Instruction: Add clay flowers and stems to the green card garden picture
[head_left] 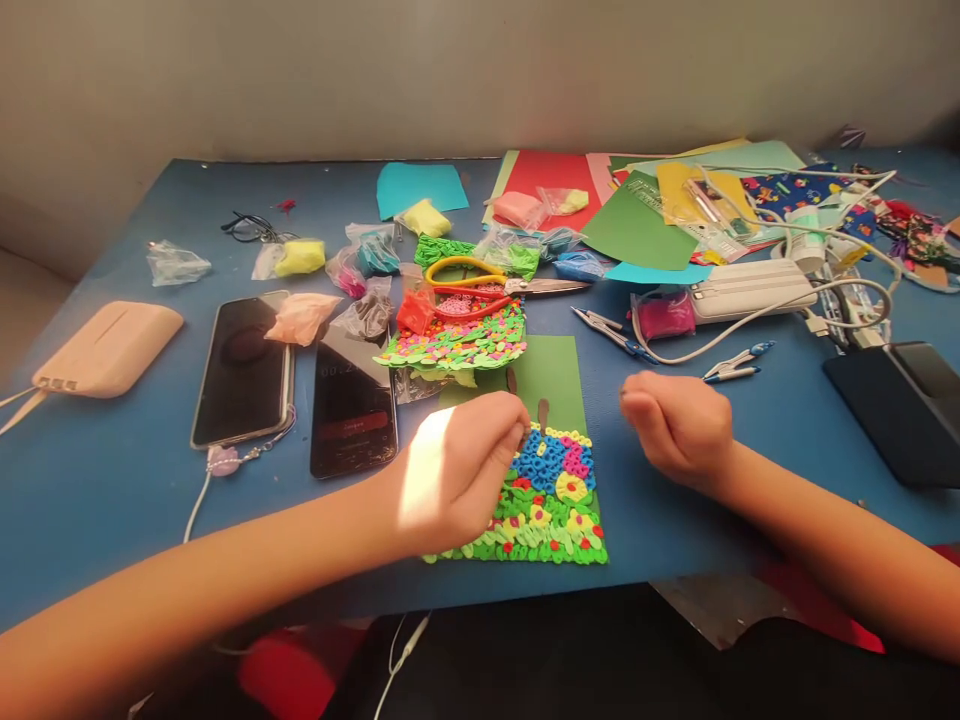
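My left hand (pixel 465 470) is closed in a pinch over the left part of a green card (pixel 555 375). Its fingertips are near the card's middle, and whatever they hold, if anything, is hidden. The card's lower half carries a picture of small clay pieces (pixel 547 540) in blue, yellow, pink, red and green. Short brown clay strips (pixel 543 414) lie on the bare upper part. To the right of the card, my right hand (pixel 679 425) is held above the blue table with its fingers curled together. I cannot make out anything in it.
Behind the card lie another clay-covered card (pixel 465 340), scissors (pixel 551 287) and several bags of clay (pixel 300 257). Two phones (pixel 352 400) and a pink power bank (pixel 112 345) are on the left. Coloured paper (pixel 540 180), a compass (pixel 611 328) and a white power strip (pixel 750 292) sit rightward.
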